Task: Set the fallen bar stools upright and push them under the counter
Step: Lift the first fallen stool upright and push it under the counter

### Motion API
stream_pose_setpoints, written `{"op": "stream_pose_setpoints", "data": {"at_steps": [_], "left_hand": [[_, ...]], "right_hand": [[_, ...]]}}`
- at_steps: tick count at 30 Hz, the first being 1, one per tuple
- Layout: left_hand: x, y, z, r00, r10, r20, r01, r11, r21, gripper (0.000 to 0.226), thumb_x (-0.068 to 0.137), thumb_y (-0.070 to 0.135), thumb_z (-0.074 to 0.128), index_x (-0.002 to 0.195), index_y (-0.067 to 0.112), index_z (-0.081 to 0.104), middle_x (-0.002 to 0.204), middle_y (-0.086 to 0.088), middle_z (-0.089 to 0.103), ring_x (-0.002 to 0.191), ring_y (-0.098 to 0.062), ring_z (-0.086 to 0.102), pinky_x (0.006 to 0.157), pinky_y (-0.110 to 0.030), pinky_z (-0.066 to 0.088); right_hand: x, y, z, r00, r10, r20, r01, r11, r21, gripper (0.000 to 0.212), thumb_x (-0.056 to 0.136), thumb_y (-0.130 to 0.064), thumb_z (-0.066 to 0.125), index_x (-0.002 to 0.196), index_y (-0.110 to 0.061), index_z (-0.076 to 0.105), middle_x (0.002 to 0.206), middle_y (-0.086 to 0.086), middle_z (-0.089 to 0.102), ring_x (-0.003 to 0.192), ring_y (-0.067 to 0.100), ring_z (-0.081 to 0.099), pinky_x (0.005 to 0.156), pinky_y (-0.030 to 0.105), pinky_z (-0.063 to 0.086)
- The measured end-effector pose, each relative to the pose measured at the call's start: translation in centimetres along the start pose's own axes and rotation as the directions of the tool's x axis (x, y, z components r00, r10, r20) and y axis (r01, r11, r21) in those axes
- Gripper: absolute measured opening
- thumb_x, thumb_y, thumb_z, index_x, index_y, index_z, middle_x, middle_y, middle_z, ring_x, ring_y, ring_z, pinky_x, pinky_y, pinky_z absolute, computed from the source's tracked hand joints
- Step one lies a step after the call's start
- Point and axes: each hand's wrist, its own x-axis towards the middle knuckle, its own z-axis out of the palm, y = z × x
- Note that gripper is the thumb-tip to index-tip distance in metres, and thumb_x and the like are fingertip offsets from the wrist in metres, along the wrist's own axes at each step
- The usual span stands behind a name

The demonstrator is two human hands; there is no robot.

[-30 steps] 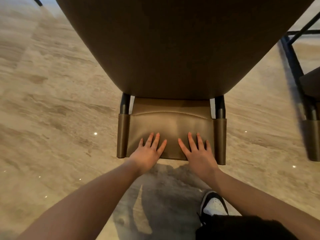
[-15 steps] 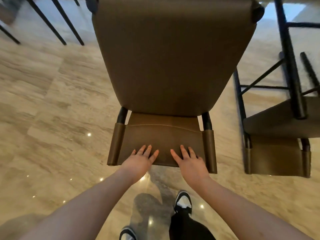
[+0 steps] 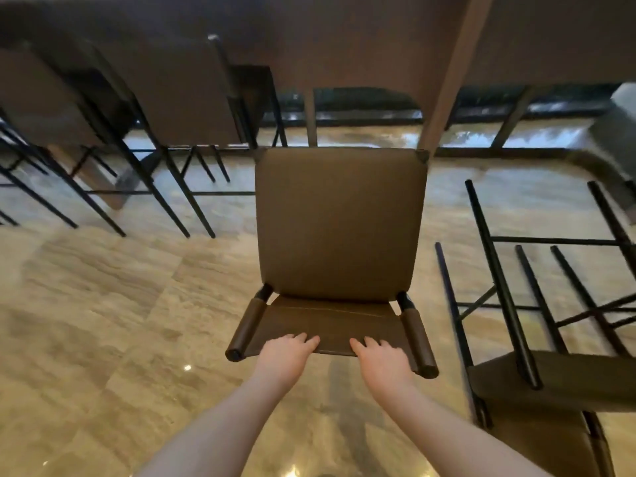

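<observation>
Both press flat, unclenched: left hand [image 3: 287, 356] and right hand [image 3: 382, 360] on the stool's [image 3: 340, 228] backrest [image 3: 327, 323]. Frame likely stiff and heavy; leather slick, so push by the backrest.

Shiny tan floor [image 3: 103, 304] of big stone tiles, streaked with wavy brown lines; thin seams between the tiles; small bright dot of light [image 3: 187, 367] on the floor near the bottom left, another glint [image 3: 292, 471] at the very bottom edge; soft dark shadow [image 3: 344, 401] on the floor low in the middle; long dark window strip [image 3: 364, 106] low along the far wall, with white glare on the floor just below it; blurry grey shape [image 3: 616, 132] at the far right, too fuzzy to name.
</observation>
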Motion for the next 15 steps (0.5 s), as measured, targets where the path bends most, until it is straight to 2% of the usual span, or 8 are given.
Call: {"op": "stream_pose_setpoints", "data": {"at_steps": [3, 6, 8, 10, 13, 15], "left_hand": [[1.4, -1.6, -4.5, 0.999, 0.046, 0.025, -0.046, 0.999, -0.017, 0.075, 0.096, 0.008, 0.056, 0.157, 0.034, 0.021, 0.161, -0.003, 0.034, 0.145, -0.025, 0.038, 0.108, -0.045, 0.042], [1.9, -3.5, -8.8, 0.983, 0.180, 0.043, -0.177, 0.981, -0.074, 0.059, 0.099, 0.012, 0.049, 0.153, 0.027, 0.029, 0.153, -0.006, 0.044, 0.137, -0.026, 0.047, 0.108, -0.046, 0.045], [2.4, -4.7, -11.2, 0.974, 0.226, 0.012, -0.224, 0.972, -0.064, 0.047, 0.101, 0.015, 0.043, 0.147, 0.019, 0.035, 0.144, -0.011, 0.050, 0.131, -0.030, 0.052, 0.105, -0.050, 0.046], [3.1, -5.5, -13.7, 0.964, 0.267, -0.005, -0.267, 0.963, -0.046, 0.041, 0.104, 0.020, 0.036, 0.145, 0.013, 0.036, 0.146, -0.016, 0.046, 0.133, -0.033, 0.048, 0.109, -0.051, 0.041], [4.4, -6.7, -17.5, 0.941, 0.339, 0.006, -0.339, 0.941, -0.007, 0.042, 0.106, 0.025, 0.035, 0.146, 0.013, 0.037, 0.149, -0.015, 0.043, 0.138, -0.033, 0.044, 0.115, -0.050, 0.034], [4.9, -7.7, -19.9, 0.940, 0.339, -0.035, -0.340, 0.940, -0.017, 0.041, 0.105, 0.021, 0.037, 0.146, 0.013, 0.039, 0.147, -0.015, 0.047, 0.135, -0.034, 0.048, 0.114, -0.050, 0.035]], "right_hand": [[1.2, 0.9, -4.5, 1.000, -0.004, 0.001, 0.004, 0.999, 0.038, 0.055, 0.101, -0.012, 0.046, 0.152, -0.029, 0.032, 0.148, 0.007, 0.048, 0.132, 0.031, 0.048, 0.100, 0.045, 0.043], [2.2, 1.7, -9.1, 0.999, -0.049, -0.003, 0.049, 0.994, 0.093, 0.044, 0.103, -0.016, 0.036, 0.146, -0.029, 0.039, 0.143, 0.005, 0.050, 0.129, 0.028, 0.050, 0.102, 0.043, 0.039], [3.0, 2.2, -11.9, 0.997, -0.060, 0.052, 0.055, 0.994, 0.097, 0.040, 0.104, -0.024, 0.034, 0.143, -0.029, 0.041, 0.145, 0.005, 0.048, 0.134, 0.026, 0.046, 0.108, 0.044, 0.033], [3.8, 2.8, -14.5, 0.992, -0.064, 0.108, 0.050, 0.991, 0.120, 0.041, 0.105, -0.030, 0.031, 0.145, -0.028, 0.039, 0.154, 0.004, 0.038, 0.142, 0.023, 0.037, 0.113, 0.044, 0.026], [5.6, 3.3, -18.1, 0.999, -0.029, 0.031, 0.023, 0.981, 0.192, 0.047, 0.106, -0.032, 0.028, 0.153, -0.027, 0.030, 0.163, -0.002, 0.025, 0.149, 0.017, 0.024, 0.119, 0.042, 0.015], [6.5, 3.5, -20.4, 0.999, 0.031, -0.006, -0.029, 0.976, 0.217, 0.046, 0.106, -0.026, 0.030, 0.152, -0.027, 0.033, 0.161, -0.002, 0.031, 0.148, 0.017, 0.028, 0.120, 0.043, 0.017]]}}
